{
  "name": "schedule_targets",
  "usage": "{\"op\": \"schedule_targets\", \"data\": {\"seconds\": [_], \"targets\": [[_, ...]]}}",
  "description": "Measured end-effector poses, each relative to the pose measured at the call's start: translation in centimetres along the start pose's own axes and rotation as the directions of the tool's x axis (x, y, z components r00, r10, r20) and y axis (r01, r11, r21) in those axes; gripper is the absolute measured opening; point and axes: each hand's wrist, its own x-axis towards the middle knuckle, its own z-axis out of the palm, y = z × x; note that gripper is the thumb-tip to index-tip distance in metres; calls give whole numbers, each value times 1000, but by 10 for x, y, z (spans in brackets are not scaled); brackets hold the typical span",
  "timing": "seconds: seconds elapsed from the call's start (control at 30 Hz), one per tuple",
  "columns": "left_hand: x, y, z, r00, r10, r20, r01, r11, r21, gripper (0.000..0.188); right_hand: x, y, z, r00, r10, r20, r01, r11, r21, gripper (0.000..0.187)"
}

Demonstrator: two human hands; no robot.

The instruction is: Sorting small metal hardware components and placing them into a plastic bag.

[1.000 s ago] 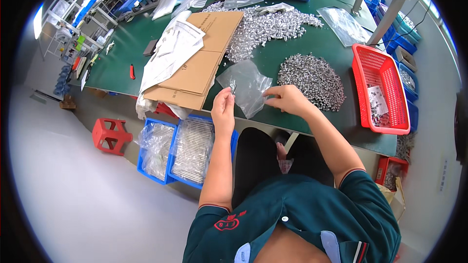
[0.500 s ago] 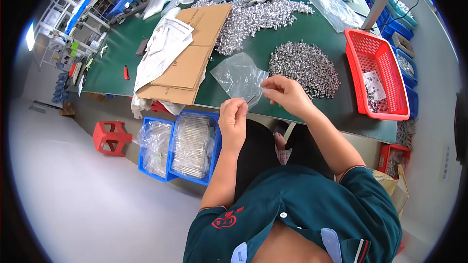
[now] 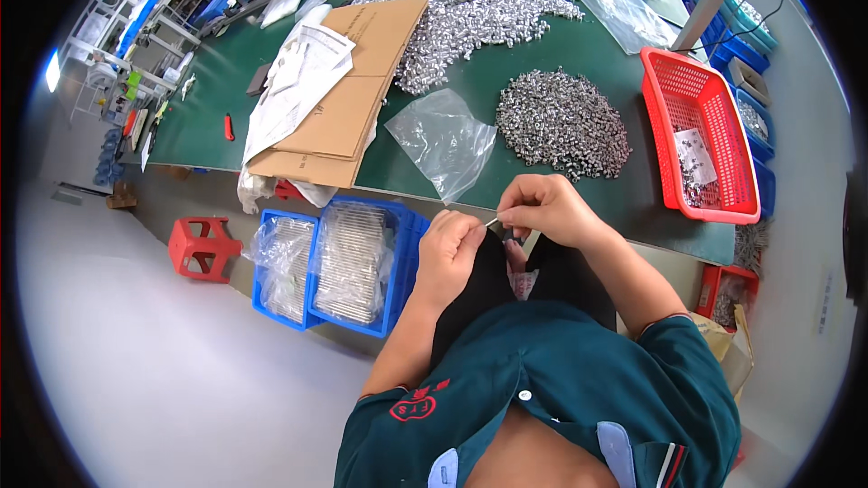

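My left hand (image 3: 449,248) is closed round a thin metal rod (image 3: 491,222), whose short end sticks out past the fingertips. At that end, the fingers of my right hand (image 3: 549,208) are pinched together; what lies between them is hidden. Both hands are held in front of the table's near edge, above my lap. Just beyond them, a heap of small metal rings (image 3: 562,126) lies on the green table (image 3: 452,188). An empty clear plastic bag (image 3: 448,140) rests flat to its left.
Cardboard (image 3: 362,95) with papers (image 3: 303,81) lies left of the bag. Behind spreads a pile of shinier metal parts (image 3: 488,23). At the right edge stands a red basket (image 3: 665,145). Below the table are blue crates (image 3: 391,298) of bagged rods and a red stool (image 3: 201,248).
My right hand has come down toward me from beside the bag and met the rod's end. My left hand has shifted slightly right and nearer, still gripping the rod.
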Motion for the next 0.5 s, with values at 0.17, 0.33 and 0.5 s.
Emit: {"op": "schedule_targets", "data": {"seconds": [0.17, 0.33, 0.5], "targets": [[-29, -44, -28, 952, -294, -90, 290, 956, -55, 8, -8, -5, -59, 895, -237, -377, 312, 938, 150, 4], [-11, -31, -15, 983, -117, -143, 104, 990, -97, 7, 25, 6, -17, 983, -39, -178, -1, 975, -221, 13], [-5, -62, 2, 959, -211, -192, 174, 966, -193, 9, 62, 21, -5, 975, -123, -183, 30, 897, -440, 17]]}}
